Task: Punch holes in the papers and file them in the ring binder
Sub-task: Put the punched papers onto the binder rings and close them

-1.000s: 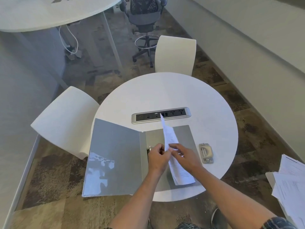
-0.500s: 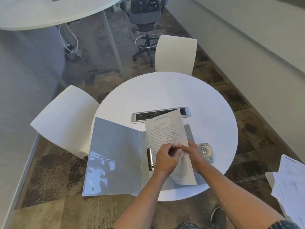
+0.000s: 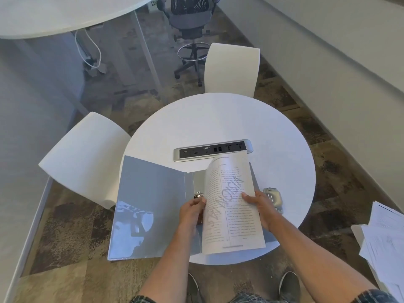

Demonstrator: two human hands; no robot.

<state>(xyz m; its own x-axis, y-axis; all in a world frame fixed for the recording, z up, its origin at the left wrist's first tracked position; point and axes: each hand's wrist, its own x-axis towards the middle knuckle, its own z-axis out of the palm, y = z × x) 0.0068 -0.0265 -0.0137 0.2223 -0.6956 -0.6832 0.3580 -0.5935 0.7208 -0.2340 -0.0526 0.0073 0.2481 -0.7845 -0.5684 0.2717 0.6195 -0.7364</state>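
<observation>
An open grey ring binder (image 3: 150,206) lies on the round white table (image 3: 218,119), its left cover hanging over the table's edge. A printed paper sheet (image 3: 231,206) curves over the binder's right half. My left hand (image 3: 192,212) holds the sheet's left edge beside the metal ring mechanism (image 3: 198,195). My right hand (image 3: 260,206) grips the sheet's right edge, thumb on top. A silver hole punch (image 3: 273,199) sits on the table just right of my right hand.
A power and socket strip (image 3: 213,150) is set into the table beyond the binder. Two white chairs (image 3: 85,158) (image 3: 232,68) stand at the left and far sides. A stack of loose papers (image 3: 384,243) lies at the right edge. An office chair (image 3: 192,22) stands further back.
The sheet stood on edge, then swung down to lie nearly flat over the binder's right half. My right hand slid to its right edge; my left stayed by the rings.
</observation>
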